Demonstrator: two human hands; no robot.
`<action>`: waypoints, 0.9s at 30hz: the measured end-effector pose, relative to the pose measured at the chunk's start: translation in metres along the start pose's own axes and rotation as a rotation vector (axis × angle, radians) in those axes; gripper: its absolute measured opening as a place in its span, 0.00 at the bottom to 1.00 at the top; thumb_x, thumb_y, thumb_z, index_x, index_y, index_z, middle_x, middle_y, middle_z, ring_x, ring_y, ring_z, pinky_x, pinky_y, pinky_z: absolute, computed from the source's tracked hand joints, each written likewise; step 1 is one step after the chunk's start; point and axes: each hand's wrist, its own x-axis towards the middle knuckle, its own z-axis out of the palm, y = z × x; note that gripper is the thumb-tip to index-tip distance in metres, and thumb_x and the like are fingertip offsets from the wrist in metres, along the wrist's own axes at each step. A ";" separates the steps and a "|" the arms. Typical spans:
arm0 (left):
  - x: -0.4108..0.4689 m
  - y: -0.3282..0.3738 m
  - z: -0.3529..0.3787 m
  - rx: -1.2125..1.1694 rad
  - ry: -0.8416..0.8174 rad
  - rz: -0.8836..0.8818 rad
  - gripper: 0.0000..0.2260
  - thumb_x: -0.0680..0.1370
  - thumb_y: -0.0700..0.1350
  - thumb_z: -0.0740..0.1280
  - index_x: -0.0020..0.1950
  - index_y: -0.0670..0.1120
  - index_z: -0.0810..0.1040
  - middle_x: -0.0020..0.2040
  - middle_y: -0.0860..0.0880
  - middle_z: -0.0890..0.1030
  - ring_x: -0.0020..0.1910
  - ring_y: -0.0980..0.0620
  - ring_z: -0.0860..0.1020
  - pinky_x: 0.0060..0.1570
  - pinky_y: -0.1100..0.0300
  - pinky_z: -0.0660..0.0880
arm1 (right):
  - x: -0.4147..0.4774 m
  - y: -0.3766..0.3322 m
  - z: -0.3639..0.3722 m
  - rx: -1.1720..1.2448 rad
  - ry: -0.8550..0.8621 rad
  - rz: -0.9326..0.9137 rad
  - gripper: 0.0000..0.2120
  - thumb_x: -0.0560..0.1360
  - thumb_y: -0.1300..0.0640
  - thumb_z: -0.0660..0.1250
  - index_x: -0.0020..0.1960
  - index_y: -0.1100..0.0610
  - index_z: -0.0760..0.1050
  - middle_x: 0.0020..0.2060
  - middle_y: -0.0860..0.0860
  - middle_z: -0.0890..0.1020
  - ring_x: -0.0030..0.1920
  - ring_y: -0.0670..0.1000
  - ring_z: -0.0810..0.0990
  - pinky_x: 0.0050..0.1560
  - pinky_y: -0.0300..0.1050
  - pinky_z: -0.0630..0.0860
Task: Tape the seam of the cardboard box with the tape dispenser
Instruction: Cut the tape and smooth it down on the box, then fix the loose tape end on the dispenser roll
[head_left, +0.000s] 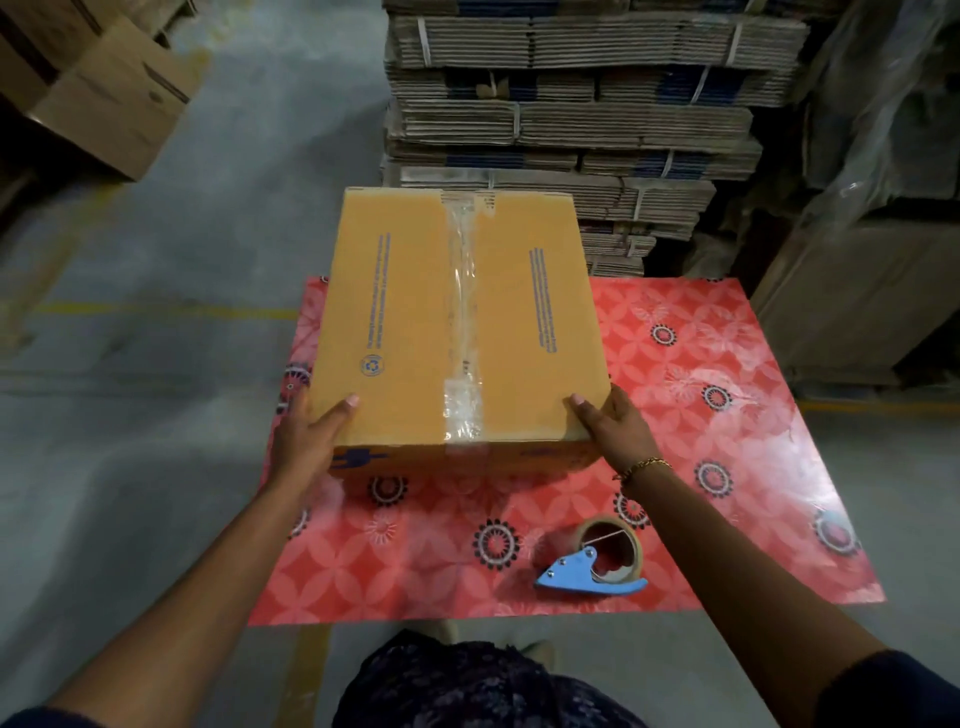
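Grey warehouse floor (171, 270) all around you, and spread on it a red patterned sheet (727, 467) that serves as your work surface. Behind it rises a tall stack of flattened cartons (571, 104), strapped in bundles, with more brown boxes (104, 88) off at the upper left.

Square in front of you sits the cardboard box (395, 322), flaps closed, on the far left part of the sheet. Clear tape (462, 312) runs down the centre seam from the far edge to the near edge and folds over the front face, wrinkled and shiny at the near end.

You've got both hands on it. Your left hand (306, 436) clasps the near left corner, thumb laid flat on the top, fingers out of sight down the side. Your right hand (615, 426) does the same at the near right corner, thumb on top, palm against the side, a gold bracelet (644, 465) on that wrist. So each hand is closed around a corner of the box.

And the tape dispenser (597, 564)? It lies on the sheet, near you and to the right, under your right forearm, well apart from both hands. Blue handle towards you, brown roll standing behind it. Nobody is touching it.
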 end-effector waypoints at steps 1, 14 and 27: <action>0.004 -0.003 -0.009 0.008 0.013 -0.009 0.25 0.72 0.61 0.72 0.65 0.52 0.77 0.58 0.50 0.84 0.56 0.46 0.82 0.61 0.47 0.77 | 0.000 -0.006 0.009 -0.006 -0.004 -0.006 0.34 0.73 0.40 0.71 0.73 0.54 0.68 0.63 0.51 0.79 0.61 0.56 0.80 0.62 0.57 0.77; 0.018 -0.025 -0.029 0.315 0.030 0.100 0.34 0.75 0.64 0.69 0.75 0.47 0.68 0.70 0.40 0.76 0.68 0.38 0.74 0.65 0.42 0.73 | -0.004 -0.001 0.034 -0.036 -0.055 0.051 0.40 0.68 0.27 0.65 0.73 0.47 0.68 0.67 0.50 0.78 0.62 0.56 0.79 0.63 0.60 0.77; -0.011 0.046 0.123 0.694 -0.204 0.880 0.21 0.76 0.61 0.63 0.61 0.50 0.80 0.67 0.47 0.78 0.70 0.44 0.73 0.68 0.44 0.64 | -0.105 0.105 -0.043 -0.224 0.328 0.248 0.23 0.75 0.46 0.72 0.64 0.55 0.74 0.58 0.56 0.81 0.51 0.57 0.82 0.52 0.52 0.77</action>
